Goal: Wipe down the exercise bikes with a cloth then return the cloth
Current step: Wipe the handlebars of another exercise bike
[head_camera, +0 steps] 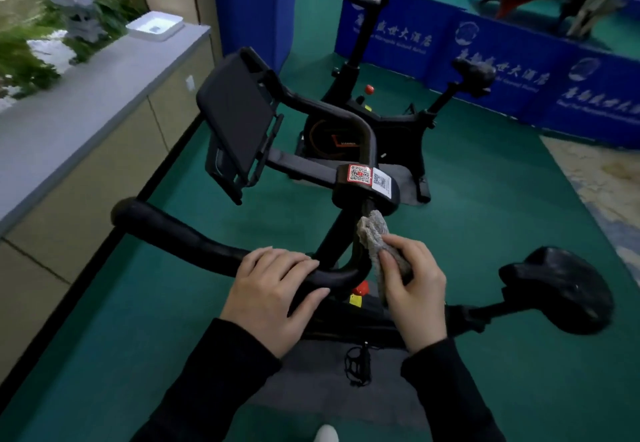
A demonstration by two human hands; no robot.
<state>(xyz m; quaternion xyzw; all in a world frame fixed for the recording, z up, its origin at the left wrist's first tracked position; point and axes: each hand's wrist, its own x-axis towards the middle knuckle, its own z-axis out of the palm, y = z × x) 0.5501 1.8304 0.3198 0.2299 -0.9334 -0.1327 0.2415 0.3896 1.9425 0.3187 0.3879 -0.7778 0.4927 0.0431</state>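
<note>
A black exercise bike (349,151) stands right in front of me, with its screen (235,112) at upper left and its saddle (561,289) at the right. My left hand (273,289) rests on the near handlebar (173,234), fingers laid over the bar. My right hand (412,286) grips a grey cloth (372,230) and holds it against the bike's upright stem, just below the QR stickers (369,177). A second black bike (391,109) stands further back.
A grey-topped cabinet (76,95) runs along the left, with a white tray (154,25) on it. Blue barrier panels (519,64) close off the back and right. Green carpet (485,199) covers the floor around both bikes. A red knob (361,288) sits under the handlebar.
</note>
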